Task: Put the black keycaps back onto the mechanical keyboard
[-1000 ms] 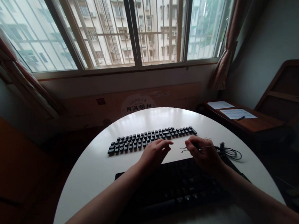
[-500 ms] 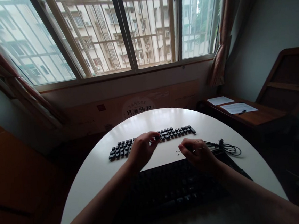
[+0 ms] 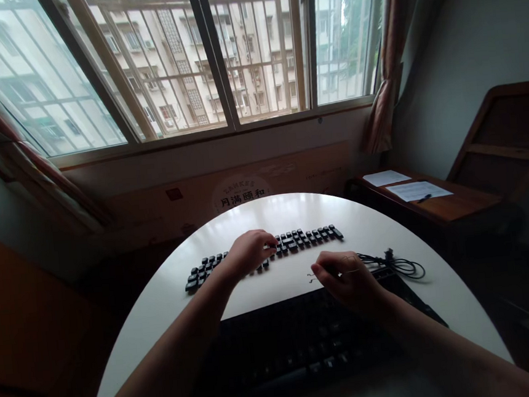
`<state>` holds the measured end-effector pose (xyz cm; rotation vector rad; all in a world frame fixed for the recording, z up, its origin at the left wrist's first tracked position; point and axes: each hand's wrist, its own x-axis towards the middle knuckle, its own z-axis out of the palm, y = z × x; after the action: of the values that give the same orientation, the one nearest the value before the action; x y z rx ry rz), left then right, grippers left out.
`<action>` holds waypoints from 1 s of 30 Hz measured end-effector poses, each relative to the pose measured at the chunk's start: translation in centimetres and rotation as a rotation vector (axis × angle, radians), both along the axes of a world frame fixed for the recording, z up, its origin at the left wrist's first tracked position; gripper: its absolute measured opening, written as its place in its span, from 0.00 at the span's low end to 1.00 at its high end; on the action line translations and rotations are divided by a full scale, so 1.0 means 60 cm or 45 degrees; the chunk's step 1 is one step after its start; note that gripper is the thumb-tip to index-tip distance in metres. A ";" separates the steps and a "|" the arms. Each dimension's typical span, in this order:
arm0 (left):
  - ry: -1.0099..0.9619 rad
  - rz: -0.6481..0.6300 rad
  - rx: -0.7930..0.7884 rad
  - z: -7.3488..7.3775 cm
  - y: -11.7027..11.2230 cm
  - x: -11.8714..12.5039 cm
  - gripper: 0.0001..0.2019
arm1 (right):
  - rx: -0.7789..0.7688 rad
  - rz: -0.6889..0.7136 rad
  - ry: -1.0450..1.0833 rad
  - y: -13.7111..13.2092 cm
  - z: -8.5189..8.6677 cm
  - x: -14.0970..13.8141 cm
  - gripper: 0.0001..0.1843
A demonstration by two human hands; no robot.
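Two hands at my round white table [image 3: 293, 211]: my left hand [image 3: 249, 252] rests on the rows of loose keycaps [image 3: 307, 238], fingers curled down over them; whether they pinch a cap I cannot tell. My right hand [image 3: 351, 282], fingers closed on a wire keycap puller [image 3: 314, 275], hovers at the far edge of the black keyboard [image 3: 300, 343], near its coiled cable [image 3: 402, 266]

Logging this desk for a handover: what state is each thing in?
left hand, curled over the keycaps, grip unclear
right hand, closed on the wire tool
keycaps, loose, laid in rows on the table
keyboard, flat at the near edge, dark
cable, loosely coiled, beside the keyboard
curtains, drawn aside
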<state>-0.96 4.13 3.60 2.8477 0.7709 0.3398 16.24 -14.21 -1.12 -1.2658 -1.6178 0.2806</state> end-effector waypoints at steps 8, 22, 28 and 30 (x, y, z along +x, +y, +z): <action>0.167 -0.064 0.132 -0.053 0.002 0.000 0.06 | -0.043 0.009 -0.011 0.002 -0.006 -0.001 0.17; 0.137 -0.044 0.246 -0.060 0.005 -0.004 0.05 | -0.016 0.021 -0.039 0.002 -0.005 -0.001 0.17; 0.124 -0.054 0.262 -0.061 0.008 -0.005 0.06 | -0.019 0.019 -0.030 0.001 -0.004 -0.004 0.17; 0.123 -0.057 0.266 -0.062 0.009 -0.006 0.06 | -0.017 0.015 -0.034 0.001 -0.003 -0.005 0.17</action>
<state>-1.31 4.66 -0.12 3.0920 0.7271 0.2948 15.95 -14.15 -1.30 -1.2755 -1.6490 0.2834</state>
